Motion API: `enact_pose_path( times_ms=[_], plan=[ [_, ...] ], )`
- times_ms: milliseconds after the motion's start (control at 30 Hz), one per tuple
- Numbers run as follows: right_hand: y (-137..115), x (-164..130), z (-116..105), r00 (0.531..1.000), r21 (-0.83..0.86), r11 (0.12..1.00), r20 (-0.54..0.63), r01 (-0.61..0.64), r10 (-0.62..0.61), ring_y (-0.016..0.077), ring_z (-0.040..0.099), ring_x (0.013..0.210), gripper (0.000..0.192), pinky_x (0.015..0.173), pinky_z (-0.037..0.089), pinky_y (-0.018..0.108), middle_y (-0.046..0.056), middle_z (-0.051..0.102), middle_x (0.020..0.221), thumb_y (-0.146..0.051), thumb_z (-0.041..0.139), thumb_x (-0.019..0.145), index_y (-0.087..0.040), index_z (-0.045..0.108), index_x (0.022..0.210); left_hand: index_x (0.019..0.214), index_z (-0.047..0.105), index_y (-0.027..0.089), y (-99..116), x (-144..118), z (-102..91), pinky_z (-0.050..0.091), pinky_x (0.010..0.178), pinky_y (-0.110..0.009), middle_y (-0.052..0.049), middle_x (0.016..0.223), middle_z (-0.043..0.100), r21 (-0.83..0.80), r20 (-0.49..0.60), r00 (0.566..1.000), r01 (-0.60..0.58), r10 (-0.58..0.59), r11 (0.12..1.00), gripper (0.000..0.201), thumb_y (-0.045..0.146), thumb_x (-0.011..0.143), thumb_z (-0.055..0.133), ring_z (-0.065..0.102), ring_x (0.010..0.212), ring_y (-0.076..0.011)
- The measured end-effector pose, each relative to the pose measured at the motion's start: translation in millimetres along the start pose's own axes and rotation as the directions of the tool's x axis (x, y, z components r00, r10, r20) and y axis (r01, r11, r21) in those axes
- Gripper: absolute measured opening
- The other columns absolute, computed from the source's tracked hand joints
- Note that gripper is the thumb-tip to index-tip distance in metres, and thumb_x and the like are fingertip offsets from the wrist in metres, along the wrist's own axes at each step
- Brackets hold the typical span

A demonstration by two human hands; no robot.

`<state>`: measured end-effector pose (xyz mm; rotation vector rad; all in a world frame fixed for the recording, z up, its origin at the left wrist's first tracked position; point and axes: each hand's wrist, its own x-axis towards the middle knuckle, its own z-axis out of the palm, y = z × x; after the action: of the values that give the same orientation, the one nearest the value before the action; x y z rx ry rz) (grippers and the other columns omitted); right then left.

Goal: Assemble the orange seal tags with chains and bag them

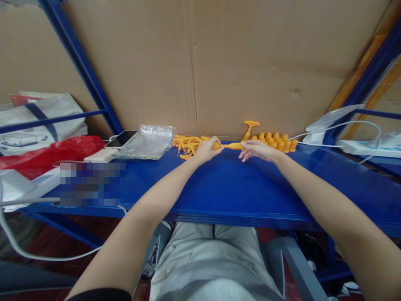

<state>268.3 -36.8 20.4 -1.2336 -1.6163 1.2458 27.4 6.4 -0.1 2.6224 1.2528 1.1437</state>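
My left hand [207, 150] is closed, with thumb and fingers pinching the left end of a yellow plastic corkscrew [233, 146] held level just above the table. My right hand [258, 149] has its thumb and forefinger on the corkscrew's right end, while its other fingers are loosely spread. The fingers hide both ends. Beside my left hand lies a pile of yellow T-shaped corkscrew handles [188, 144], some with metal spirals showing. Behind my right hand, a yellow corkscrew [249, 130] leans with its T-handle up, next to rows of yellow plastic sleeves [277, 142].
The blue table [225, 188] meets a cardboard wall [219, 67]. To the left lie clear plastic bags [150, 142], a phone [123, 139], a white power bank [100, 155] and a red bag [78, 150]. A white power strip [369, 147] with cables sits at the right.
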Motion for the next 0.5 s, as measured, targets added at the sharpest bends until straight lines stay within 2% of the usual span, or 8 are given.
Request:
enact_pose_path(
  times_ms=[100, 233, 333, 433, 500],
  plan=[
    [-2.4, 1.1, 6.2, 0.998, -0.001, 0.999, -0.047, -0.047, 0.047, 0.0132, 0.062, 0.042, 0.043, 0.042, 0.049, 0.021, 0.009, 0.068, 0.058, -0.052, 0.049, 0.099, -0.016, 0.056, 0.077, 0.098, 0.057, 0.020, 2.9, -1.1, -0.9, 0.046, 0.074, -0.027, -0.002, 0.088, 0.071, -0.004, 0.002, 1.000, 0.020, -0.020, 1.000, 0.019, 0.028, 0.086, 0.069, 0.067, 0.082, -0.0184],
    [-4.7, 1.7, 10.8, 0.990, -0.018, 0.996, -0.112, -0.084, 0.082, 0.0116, 0.054, 0.035, 0.051, 0.035, 0.042, 0.020, 0.007, 0.064, 0.051, -0.060, 0.045, 0.097, -0.016, 0.056, 0.074, 0.097, 0.058, 0.020, 4.1, -0.7, -2.0, 0.046, 0.073, -0.025, -0.001, 0.085, 0.070, -0.025, -0.004, 1.000, 0.026, -0.026, 0.999, 0.019, 0.028, 0.085, 0.069, 0.066, 0.080, -0.0174],
    [-4.1, 1.4, 8.2, 0.991, -0.048, 0.996, -0.119, -0.073, 0.067, 0.0118, 0.058, 0.039, 0.048, 0.036, 0.044, 0.021, 0.009, 0.071, 0.066, -0.061, 0.050, 0.095, -0.014, 0.061, 0.085, 0.097, 0.057, 0.020, 2.4, 1.1, -1.7, 0.045, 0.072, -0.025, -0.001, 0.083, 0.070, -0.028, -0.016, 0.999, 0.044, -0.044, 0.999, 0.019, 0.029, 0.085, 0.070, 0.065, 0.078, -0.0170],
    [-1.4, 1.2, 2.7, 0.993, -0.064, 0.998, -0.117, -0.011, 0.003, 0.0120, 0.067, 0.054, 0.028, 0.047, 0.052, 0.021, 0.009, 0.076, 0.096, -0.039, 0.068, 0.090, -0.018, 0.061, 0.108, 0.095, 0.057, 0.020, -0.4, 2.6, -0.3, 0.045, 0.070, -0.025, 0.000, 0.082, 0.070, -0.027, -0.028, 0.998, 0.047, -0.048, 0.999, 0.020, 0.032, 0.085, 0.069, 0.064, 0.076, -0.0167],
    [0.8, 1.7, -0.1, 0.991, -0.081, 0.996, -0.126, 0.037, -0.047, 0.0110, 0.069, 0.060, 0.034, 0.052, 0.054, 0.020, 0.008, 0.075, 0.105, -0.023, 0.074, 0.085, -0.020, 0.059, 0.115, 0.095, 0.058, 0.020, -2.2, 3.0, 0.6, 0.045, 0.069, -0.025, 0.000, 0.080, 0.069, -0.027, -0.029, 0.999, 0.042, -0.043, 0.999, 0.020, 0.033, 0.085, 0.069, 0.064, 0.075, -0.0167]
  ],
)
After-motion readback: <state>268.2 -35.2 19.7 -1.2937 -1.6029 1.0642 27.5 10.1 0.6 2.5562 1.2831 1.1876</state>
